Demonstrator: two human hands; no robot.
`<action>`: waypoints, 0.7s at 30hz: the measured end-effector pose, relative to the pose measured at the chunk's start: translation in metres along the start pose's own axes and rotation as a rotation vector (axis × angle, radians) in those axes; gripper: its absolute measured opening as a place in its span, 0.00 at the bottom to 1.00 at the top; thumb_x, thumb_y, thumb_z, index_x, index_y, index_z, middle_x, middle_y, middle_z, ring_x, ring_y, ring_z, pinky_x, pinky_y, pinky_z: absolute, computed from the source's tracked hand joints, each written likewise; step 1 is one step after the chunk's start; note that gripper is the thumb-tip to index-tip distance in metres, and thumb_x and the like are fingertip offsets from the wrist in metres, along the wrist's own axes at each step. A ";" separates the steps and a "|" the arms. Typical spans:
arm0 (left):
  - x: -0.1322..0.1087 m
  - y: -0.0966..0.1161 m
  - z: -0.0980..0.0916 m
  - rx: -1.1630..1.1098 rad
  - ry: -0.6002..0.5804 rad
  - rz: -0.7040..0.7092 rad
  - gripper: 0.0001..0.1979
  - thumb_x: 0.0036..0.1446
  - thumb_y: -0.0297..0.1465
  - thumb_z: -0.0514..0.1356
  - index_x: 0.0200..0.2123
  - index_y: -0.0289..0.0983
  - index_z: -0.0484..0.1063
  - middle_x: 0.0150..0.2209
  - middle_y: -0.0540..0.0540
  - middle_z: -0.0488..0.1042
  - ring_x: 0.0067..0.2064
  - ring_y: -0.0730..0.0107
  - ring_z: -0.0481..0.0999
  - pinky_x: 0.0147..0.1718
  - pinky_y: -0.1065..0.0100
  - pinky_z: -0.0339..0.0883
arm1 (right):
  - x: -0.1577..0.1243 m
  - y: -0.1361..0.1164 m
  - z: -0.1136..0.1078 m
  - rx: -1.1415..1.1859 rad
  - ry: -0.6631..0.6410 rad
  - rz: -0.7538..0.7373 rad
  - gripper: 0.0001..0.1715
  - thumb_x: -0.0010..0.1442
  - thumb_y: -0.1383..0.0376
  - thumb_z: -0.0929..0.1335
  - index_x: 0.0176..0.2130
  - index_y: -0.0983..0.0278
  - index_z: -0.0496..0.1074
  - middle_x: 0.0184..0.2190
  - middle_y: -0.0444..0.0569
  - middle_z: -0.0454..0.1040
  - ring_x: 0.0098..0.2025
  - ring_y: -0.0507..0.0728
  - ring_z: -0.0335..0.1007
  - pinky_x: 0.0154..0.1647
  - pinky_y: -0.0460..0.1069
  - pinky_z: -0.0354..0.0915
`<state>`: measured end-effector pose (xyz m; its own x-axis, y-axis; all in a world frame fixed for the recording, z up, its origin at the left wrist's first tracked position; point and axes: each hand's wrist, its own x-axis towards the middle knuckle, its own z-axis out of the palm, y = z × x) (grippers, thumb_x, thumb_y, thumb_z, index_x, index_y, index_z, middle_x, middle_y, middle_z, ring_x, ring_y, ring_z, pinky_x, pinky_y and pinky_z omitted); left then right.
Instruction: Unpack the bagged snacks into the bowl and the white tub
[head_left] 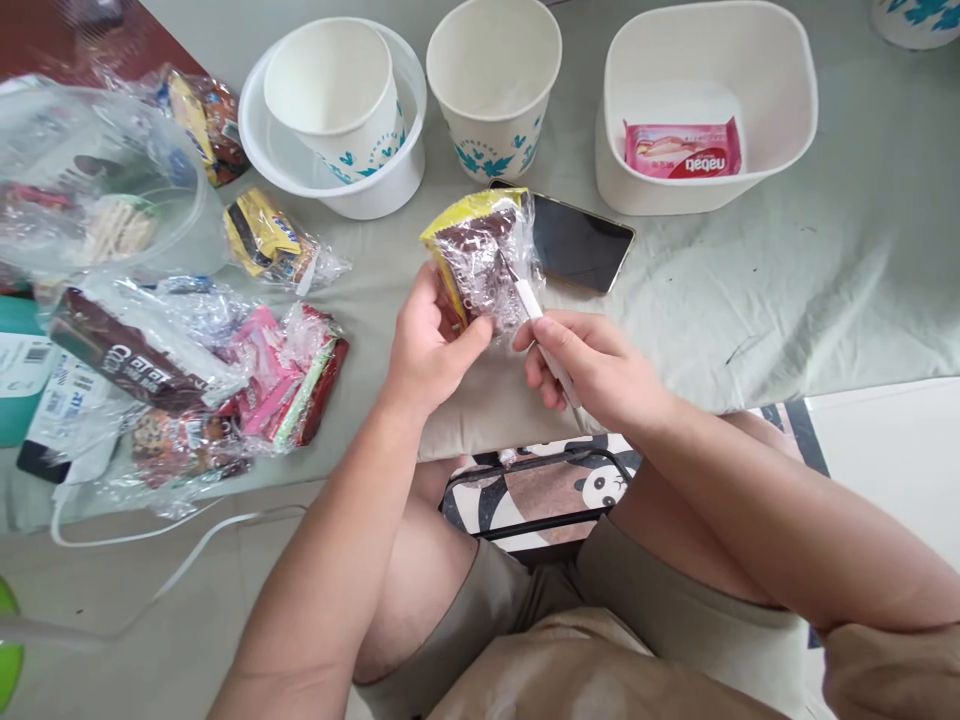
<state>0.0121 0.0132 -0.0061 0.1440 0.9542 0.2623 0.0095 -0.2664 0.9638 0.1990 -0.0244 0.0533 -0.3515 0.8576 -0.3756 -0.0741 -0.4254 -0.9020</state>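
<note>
My left hand [437, 345] is closed on a yellow-and-brown snack pack [472, 255] in shiny clear plastic, held up above the near part of the table. Between the fingers and thumb of my right hand [596, 360] is a slim white craft knife [536, 310]. Its thin dark tip points up and left and meets the plastic on the front of the pack; whether it has cut through I cannot tell. Partly behind the pack lies a dark phone [581, 240].
Along the back stand a paper cup [495, 95], another paper cup [337, 90] inside a white bowl [409, 165], and a white tub [709, 60] holding a pink wafer pack [682, 150]. Plastic-wrapped snacks [142, 345] and a clear container [199, 215] crowd the left. A white cable [187, 560] hangs below.
</note>
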 end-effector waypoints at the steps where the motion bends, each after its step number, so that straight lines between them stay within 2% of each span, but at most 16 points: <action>1: 0.000 0.001 0.001 -0.021 0.026 0.008 0.25 0.57 0.47 0.72 0.51 0.42 0.68 0.44 0.47 0.75 0.46 0.61 0.80 0.50 0.58 0.75 | -0.001 0.000 0.001 0.011 -0.030 0.041 0.20 0.68 0.50 0.67 0.36 0.64 0.70 0.21 0.40 0.71 0.17 0.46 0.64 0.17 0.42 0.61; 4: 0.003 0.006 -0.005 -0.099 0.122 0.010 0.26 0.56 0.45 0.72 0.51 0.45 0.67 0.46 0.47 0.75 0.50 0.58 0.79 0.50 0.56 0.74 | -0.003 -0.002 0.005 0.026 -0.109 0.163 0.19 0.70 0.51 0.64 0.36 0.64 0.70 0.21 0.41 0.71 0.17 0.48 0.66 0.16 0.42 0.62; 6: 0.008 0.013 -0.017 -0.139 0.155 -0.022 0.23 0.56 0.43 0.72 0.51 0.48 0.68 0.47 0.48 0.76 0.54 0.57 0.78 0.51 0.55 0.75 | -0.005 -0.004 0.006 -0.016 -0.140 0.238 0.19 0.71 0.53 0.63 0.36 0.64 0.69 0.22 0.41 0.70 0.17 0.48 0.66 0.17 0.43 0.63; 8: 0.013 0.021 -0.031 -0.163 0.168 -0.060 0.20 0.56 0.42 0.70 0.49 0.50 0.69 0.46 0.49 0.77 0.57 0.56 0.76 0.52 0.54 0.75 | -0.007 -0.005 0.006 -0.130 -0.151 0.251 0.20 0.72 0.53 0.61 0.37 0.64 0.71 0.24 0.43 0.71 0.19 0.50 0.67 0.19 0.45 0.64; 10: 0.018 0.027 -0.044 -0.204 0.193 -0.100 0.18 0.56 0.43 0.68 0.49 0.52 0.71 0.45 0.50 0.78 0.57 0.57 0.76 0.53 0.54 0.75 | -0.008 -0.005 0.002 -0.381 -0.104 0.121 0.22 0.71 0.52 0.61 0.37 0.65 0.73 0.26 0.46 0.72 0.23 0.51 0.68 0.23 0.47 0.64; 12: 0.021 0.029 -0.051 -0.263 0.234 -0.163 0.19 0.54 0.43 0.68 0.48 0.52 0.72 0.43 0.50 0.78 0.54 0.58 0.78 0.50 0.55 0.77 | -0.008 -0.003 -0.004 -0.752 0.025 -0.097 0.20 0.69 0.54 0.63 0.37 0.65 0.76 0.29 0.49 0.74 0.28 0.54 0.69 0.29 0.49 0.62; 15: 0.021 0.027 -0.045 -0.311 0.249 -0.241 0.23 0.49 0.42 0.72 0.49 0.52 0.73 0.43 0.50 0.79 0.51 0.56 0.80 0.43 0.57 0.78 | -0.005 0.005 -0.013 -1.201 0.167 -0.306 0.15 0.66 0.59 0.66 0.41 0.64 0.81 0.34 0.53 0.75 0.35 0.58 0.69 0.35 0.52 0.61; 17: 0.019 0.023 -0.036 -0.314 0.230 -0.241 0.27 0.48 0.42 0.73 0.52 0.51 0.73 0.43 0.49 0.79 0.51 0.55 0.81 0.43 0.58 0.78 | -0.003 0.009 -0.017 -1.278 0.214 -0.406 0.15 0.66 0.59 0.67 0.43 0.64 0.81 0.36 0.54 0.76 0.38 0.61 0.70 0.41 0.55 0.64; 19: 0.015 0.021 -0.029 -0.302 0.185 -0.249 0.32 0.47 0.43 0.75 0.56 0.50 0.72 0.40 0.49 0.80 0.48 0.55 0.83 0.42 0.58 0.79 | -0.001 0.011 -0.019 -1.205 0.278 -0.551 0.16 0.66 0.57 0.67 0.47 0.64 0.78 0.36 0.54 0.76 0.40 0.61 0.71 0.44 0.56 0.67; 21: 0.012 0.020 -0.026 -0.285 0.100 -0.298 0.38 0.48 0.44 0.75 0.61 0.50 0.69 0.35 0.50 0.79 0.43 0.55 0.84 0.40 0.59 0.79 | -0.001 0.011 -0.019 -1.072 0.328 -0.701 0.19 0.67 0.56 0.68 0.52 0.64 0.74 0.36 0.51 0.75 0.39 0.59 0.71 0.43 0.55 0.69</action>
<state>-0.0112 0.0228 0.0173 0.0791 0.9961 -0.0402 -0.2397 0.0581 0.9691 0.2164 -0.0244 0.0394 -0.2891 0.8951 0.3395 0.6769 0.4419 -0.5886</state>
